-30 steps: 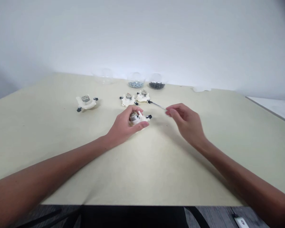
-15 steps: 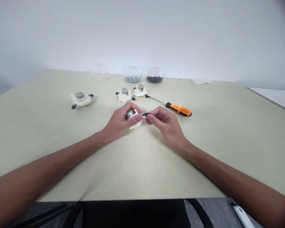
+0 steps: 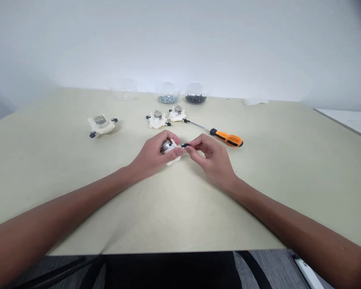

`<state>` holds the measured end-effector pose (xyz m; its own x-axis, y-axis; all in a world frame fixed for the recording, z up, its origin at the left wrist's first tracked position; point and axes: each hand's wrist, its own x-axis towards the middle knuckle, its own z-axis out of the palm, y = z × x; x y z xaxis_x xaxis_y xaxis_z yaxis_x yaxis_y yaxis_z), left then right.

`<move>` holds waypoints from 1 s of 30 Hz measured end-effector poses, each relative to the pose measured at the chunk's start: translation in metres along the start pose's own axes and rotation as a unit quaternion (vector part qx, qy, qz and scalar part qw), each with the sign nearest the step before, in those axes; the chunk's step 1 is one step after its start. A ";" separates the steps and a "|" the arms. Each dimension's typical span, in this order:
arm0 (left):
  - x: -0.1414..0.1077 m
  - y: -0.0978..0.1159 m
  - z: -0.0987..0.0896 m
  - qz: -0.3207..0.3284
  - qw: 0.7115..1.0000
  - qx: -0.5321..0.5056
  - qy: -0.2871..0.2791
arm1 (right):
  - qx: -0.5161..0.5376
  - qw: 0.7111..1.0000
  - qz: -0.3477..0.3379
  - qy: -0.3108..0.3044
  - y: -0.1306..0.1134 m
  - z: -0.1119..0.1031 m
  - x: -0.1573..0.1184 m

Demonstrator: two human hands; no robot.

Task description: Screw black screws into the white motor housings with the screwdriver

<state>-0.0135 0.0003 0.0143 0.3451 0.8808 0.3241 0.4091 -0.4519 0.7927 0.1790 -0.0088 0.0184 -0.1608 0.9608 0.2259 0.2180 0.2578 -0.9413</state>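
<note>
Find the mount (image 3: 174, 159) around the middle of the desk (image 3: 174, 216), clamped in the left hand's (image 3: 153, 151) fingers, with its black foot (image 3: 185, 145) pinched by the right hand's (image 3: 212, 159). Likely light, stiff and smooth, heaviest at the motor (image 3: 166, 146); best held around the middle, sparing the thin prong (image 3: 172, 141).

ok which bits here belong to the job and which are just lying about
Likely job:
white motor unit in left hand
black piece in right hand
screwdriver
three similar units
silvery bits
black bits

Apparently lying about:
leftmost bowl
pale item at back
</note>
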 end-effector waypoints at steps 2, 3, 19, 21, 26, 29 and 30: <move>0.000 0.000 0.000 0.006 1.000 0.005 0.004 | 0.048 0.998 0.045 -0.027 -0.002 -0.003 0.001; -0.001 0.000 -0.001 0.013 1.000 0.007 0.004 | 0.110 0.988 0.095 -0.054 -0.003 -0.004 0.003; 0.003 -0.003 0.002 -0.023 0.992 0.123 -0.013 | -0.513 0.857 -0.005 0.051 0.017 -0.087 0.030; 0.002 -0.004 0.002 -0.013 0.992 0.127 -0.021 | -0.523 0.849 0.072 -0.002 0.024 -0.103 0.034; 0.003 -0.004 0.003 0.009 0.990 0.136 -0.033 | -0.427 0.901 0.063 0.039 0.014 -0.114 0.035; 0.003 -0.005 0.003 0.024 0.988 0.146 -0.036 | -0.261 0.949 -0.051 0.168 -0.013 -0.115 0.043; 0.004 -0.005 0.004 0.024 0.988 0.147 -0.037 | -0.180 0.958 -0.093 0.204 -0.025 -0.115 0.048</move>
<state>-0.0113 0.0054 0.0094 0.4267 0.8493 0.3108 0.6147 -0.5245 0.5891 0.2768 0.0425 0.0812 0.1449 0.8361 0.5291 0.5518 0.3756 -0.7446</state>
